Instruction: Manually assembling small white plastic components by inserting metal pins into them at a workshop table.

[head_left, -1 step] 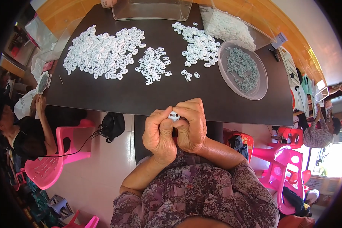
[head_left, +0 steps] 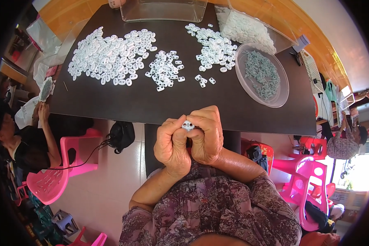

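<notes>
Between my fingertips, just off the table's front edge, is a small white plastic piece [head_left: 187,125] with two dark holes. My left hand [head_left: 171,143] pinches it from one side, thumb and forefinger closed. From the other side my right hand [head_left: 207,137] grips the same piece, its fingers curled in. Beyond my hands lies a small heap of white two-holed pieces [head_left: 165,70]. A broad pile of white oval pieces [head_left: 110,57] spreads to its left, and another white pile [head_left: 217,51] lies to its right. The undersides of the held piece are hidden by my fingers.
A round clear tray [head_left: 283,96] of small grey-green pins stands at the table's right. Behind it a tilted clear bin [head_left: 285,35] holds white pieces; another clear bin [head_left: 164,19] stands at the back. A pink chair [head_left: 61,172] and a seated person [head_left: 33,143] are at the left.
</notes>
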Available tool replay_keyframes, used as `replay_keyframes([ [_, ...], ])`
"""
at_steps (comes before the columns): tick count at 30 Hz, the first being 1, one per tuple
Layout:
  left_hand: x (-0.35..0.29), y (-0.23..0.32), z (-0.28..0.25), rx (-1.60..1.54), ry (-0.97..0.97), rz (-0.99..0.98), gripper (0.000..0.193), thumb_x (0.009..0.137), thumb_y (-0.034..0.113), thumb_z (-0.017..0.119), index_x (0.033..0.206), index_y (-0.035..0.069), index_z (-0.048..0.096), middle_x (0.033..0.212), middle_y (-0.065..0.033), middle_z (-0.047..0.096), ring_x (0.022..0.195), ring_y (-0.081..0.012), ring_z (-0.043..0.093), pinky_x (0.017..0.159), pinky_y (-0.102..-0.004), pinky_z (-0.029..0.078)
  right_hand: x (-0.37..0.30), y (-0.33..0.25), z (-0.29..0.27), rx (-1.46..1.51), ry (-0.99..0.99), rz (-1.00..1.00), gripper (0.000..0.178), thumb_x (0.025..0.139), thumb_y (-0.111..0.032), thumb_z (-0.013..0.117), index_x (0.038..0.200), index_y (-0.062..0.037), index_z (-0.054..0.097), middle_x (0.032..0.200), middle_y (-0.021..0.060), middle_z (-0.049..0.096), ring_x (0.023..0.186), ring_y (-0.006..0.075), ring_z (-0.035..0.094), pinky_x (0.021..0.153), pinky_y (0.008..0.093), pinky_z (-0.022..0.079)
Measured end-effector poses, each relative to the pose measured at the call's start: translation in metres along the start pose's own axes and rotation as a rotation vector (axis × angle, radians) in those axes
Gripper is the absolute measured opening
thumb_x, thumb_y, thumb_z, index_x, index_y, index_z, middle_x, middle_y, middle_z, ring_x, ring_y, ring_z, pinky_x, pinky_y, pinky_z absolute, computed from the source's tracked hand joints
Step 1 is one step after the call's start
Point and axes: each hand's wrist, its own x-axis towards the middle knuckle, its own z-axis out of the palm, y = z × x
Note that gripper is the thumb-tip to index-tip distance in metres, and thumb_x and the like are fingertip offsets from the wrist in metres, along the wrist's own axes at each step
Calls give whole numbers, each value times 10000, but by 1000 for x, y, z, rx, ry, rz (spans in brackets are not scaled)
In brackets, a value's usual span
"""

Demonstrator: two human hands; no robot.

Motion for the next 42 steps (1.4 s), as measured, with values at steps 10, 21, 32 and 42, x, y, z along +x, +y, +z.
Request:
replay_keyframes([
  [10,-3,-2,4,42,14,-28,233,935,177,515,1033,-33,542,863,-34,520,763,-89,456,707,-227,390,1,8,0,9,13,-85,209,793,-39,620,971,27,532,835,128,534,664,238,487,571,327,428],
  [21,12,-2,7,88,-160,-136,231,931,112,514,1094,-37,580,939,-69,592,855,-116,527,736,-241,431,5,21,-28,-30,-23,48,152,782,19,608,925,2,558,830,114,566,669,229,509,586,306,421],
  [32,89,-83,59,904,-784,591,194,606,-30,571,785,43,562,805,-108,492,777,-267,485,666,-351,437,119,85,-131,-271,163,233,102,788,3,623,888,17,616,788,30,588,716,78,527,661,198,420],
  [42,106,-93,40,950,-801,695,110,622,-40,556,697,36,528,764,-103,469,753,-268,472,632,-349,435,207,187,-176,-548,137,293,191,744,-185,642,828,-15,660,715,81,640,680,129,582,650,266,455],
])
